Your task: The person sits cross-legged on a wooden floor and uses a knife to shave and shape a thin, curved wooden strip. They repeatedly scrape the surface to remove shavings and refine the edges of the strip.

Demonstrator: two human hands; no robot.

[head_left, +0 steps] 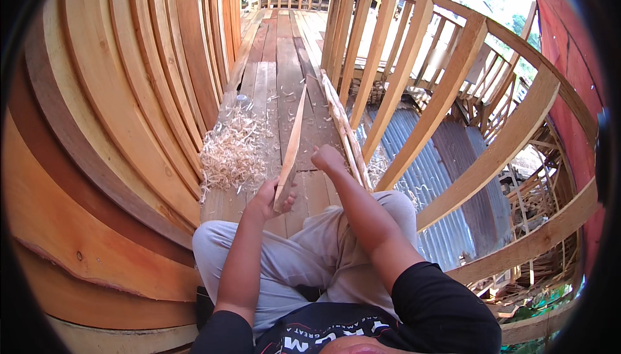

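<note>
My left hand (pixel 274 199) grips the near end of a long, pale strip of wood (pixel 294 144). The strip tapers to a narrow tip and points away from me over the floorboards. Apart from it, to the right, my right hand (pixel 328 160) is closed like a fist. Whatever its fingers may hold is too small or hidden to name. A heap of curly wood shavings (pixel 236 153) lies on the boards to the left of the strip.
Upright planks (pixel 97 82) line my left side. A slatted wooden railing (pixel 398 69) runs along the right, above a corrugated metal roof (pixel 446 205). Rough poles (pixel 341 124) lie by the railing's foot. A small round container (pixel 241 99) stands beyond the shavings on the plank floor (pixel 284 50).
</note>
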